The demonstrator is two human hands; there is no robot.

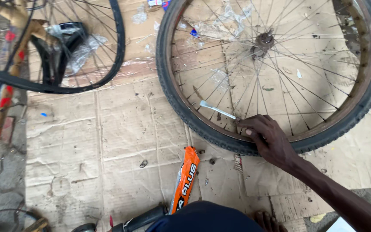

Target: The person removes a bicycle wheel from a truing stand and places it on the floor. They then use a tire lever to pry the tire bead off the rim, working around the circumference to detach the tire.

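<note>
A bicycle wheel (368, 92) with a black tyre and rusty rim lies flat on cardboard, its hub (263, 42) near the top. My right hand (269, 139) reaches in from the lower right and rests on the near part of the rim. Its fingertips pinch the end of a slim silver metal tool (216, 110), which points up and left across the spokes. My left hand is out of view.
A second wheel (117, 47) with a black tube and plastic wrap lies at the top left beside a yellow and red frame (5, 92). An orange packet (185, 178), a small ring (143, 163) and a nut (211, 161) lie on the cardboard sheet (108, 141). My blue-clad knee (207, 217) fills the bottom edge.
</note>
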